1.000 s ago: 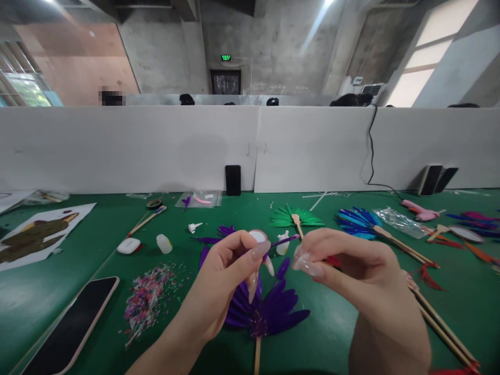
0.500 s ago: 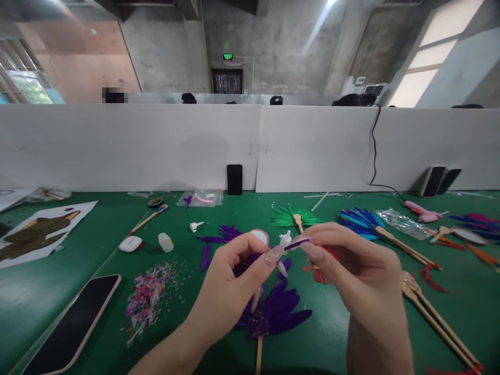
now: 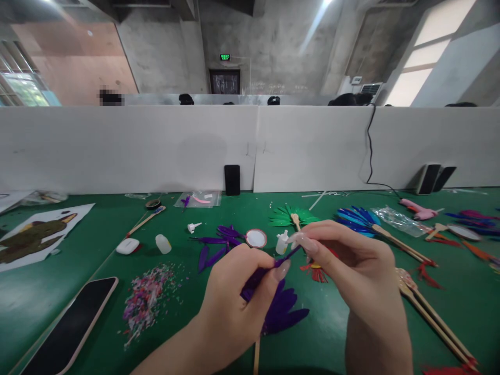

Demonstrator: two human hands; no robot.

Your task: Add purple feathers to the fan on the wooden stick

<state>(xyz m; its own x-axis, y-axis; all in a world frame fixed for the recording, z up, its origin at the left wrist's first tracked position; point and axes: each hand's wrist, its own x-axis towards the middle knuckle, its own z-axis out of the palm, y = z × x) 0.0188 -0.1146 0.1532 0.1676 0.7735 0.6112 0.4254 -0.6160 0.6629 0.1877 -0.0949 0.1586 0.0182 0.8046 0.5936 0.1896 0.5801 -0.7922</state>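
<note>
Between my two hands stretches a thin purple feather [image 3: 288, 256]. My left hand [image 3: 242, 291] pinches its wider part between thumb and forefinger, and my right hand [image 3: 344, 271] pinches the narrow tip. Below them, a fan of purple feathers [image 3: 284, 310] on a wooden stick [image 3: 257, 357] lies on the green table, partly hidden by my left hand. Loose purple feathers [image 3: 214, 254] lie left of a round white disc [image 3: 256, 238]. A small white bottle [image 3: 282, 242] stands just behind my fingertips.
A phone [image 3: 74, 325] and a pile of coloured scraps [image 3: 150, 299] lie at left, near a small bottle [image 3: 163, 244]. Green [image 3: 291, 214] and blue [image 3: 355, 221] feather fans lie behind my right hand, with a pink glue gun [image 3: 417, 209] farther right. A white partition [image 3: 117, 148] stands behind.
My left hand has turned and dropped slightly, uncovering the white disc. The purple feather now slants more steeply, with more of it showing in my left hand. The view has shifted slightly.
</note>
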